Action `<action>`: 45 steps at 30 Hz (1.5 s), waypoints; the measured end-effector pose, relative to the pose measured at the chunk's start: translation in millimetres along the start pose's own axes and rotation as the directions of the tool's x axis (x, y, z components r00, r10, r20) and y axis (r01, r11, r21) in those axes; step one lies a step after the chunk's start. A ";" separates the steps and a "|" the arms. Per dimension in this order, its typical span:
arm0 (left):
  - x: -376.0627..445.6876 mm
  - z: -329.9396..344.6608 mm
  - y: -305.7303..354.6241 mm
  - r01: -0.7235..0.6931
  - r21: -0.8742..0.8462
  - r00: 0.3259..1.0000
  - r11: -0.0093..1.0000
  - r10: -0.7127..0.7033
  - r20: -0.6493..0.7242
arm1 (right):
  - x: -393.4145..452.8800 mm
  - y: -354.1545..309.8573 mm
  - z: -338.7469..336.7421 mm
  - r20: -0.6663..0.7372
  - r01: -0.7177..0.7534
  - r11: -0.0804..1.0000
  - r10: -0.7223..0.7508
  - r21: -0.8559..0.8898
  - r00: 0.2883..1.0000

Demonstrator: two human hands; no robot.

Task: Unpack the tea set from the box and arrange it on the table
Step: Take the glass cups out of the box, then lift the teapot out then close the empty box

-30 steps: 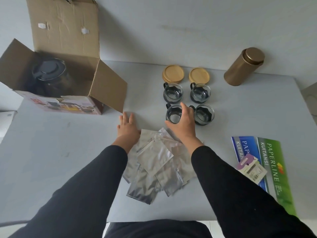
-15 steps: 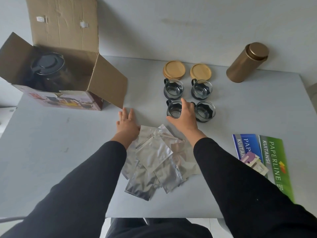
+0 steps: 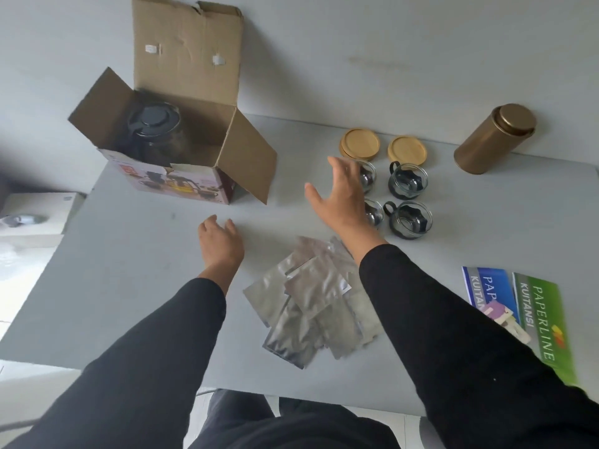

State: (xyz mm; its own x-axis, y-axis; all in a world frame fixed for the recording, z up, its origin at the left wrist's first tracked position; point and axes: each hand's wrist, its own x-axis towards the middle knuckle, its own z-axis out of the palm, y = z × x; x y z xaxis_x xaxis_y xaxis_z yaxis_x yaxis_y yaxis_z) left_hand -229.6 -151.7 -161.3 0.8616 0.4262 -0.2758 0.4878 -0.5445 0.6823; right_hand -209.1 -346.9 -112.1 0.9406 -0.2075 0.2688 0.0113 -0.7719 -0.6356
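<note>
From the head view, the teapot (image 3: 154, 132) sits inside the open box (image 3: 181, 147) at the table's (image 3: 129, 270) far left, its dark lid up. Four glass cups (image 3: 407, 181) stand in a square beside two wooden lids (image 3: 359, 143). The left hand (image 3: 220, 243) hovers low with fingers loosely spread and empty; the right hand (image 3: 340, 196) is raised, fingers splayed, holding nothing. The teapot looks like glass (fragile, fairly heavy, probably slick), so gripping the handle with a hand steadying the body seems wisest.
</note>
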 end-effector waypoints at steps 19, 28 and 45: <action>174.0 -180.4 -6.2 -0.078 -0.237 0.996 0.969 0.088 0.032 | 62.2 -248.7 152.3 0.403 -0.295 0.953 0.244 0.068 0.882; 206.7 -196.2 -18.0 -0.097 -0.270 0.990 0.958 0.120 0.068 | 79.3 -283.7 200.6 0.482 -0.692 0.720 0.593 0.041 0.645; 207.6 -194.4 -18.6 -0.083 -0.307 0.992 0.948 0.110 0.069 | 87.1 -293.5 208.0 0.741 -0.863 -0.149 0.594 0.483 0.312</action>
State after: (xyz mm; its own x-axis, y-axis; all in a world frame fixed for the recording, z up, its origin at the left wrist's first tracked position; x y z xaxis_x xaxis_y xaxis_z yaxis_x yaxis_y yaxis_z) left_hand -87.2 87.3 -99.7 0.9175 0.3128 -0.2456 0.3474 -0.3295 0.8779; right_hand -59.9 -13.4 -52.6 0.5520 -0.0785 -0.8302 -0.6494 0.5841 -0.4870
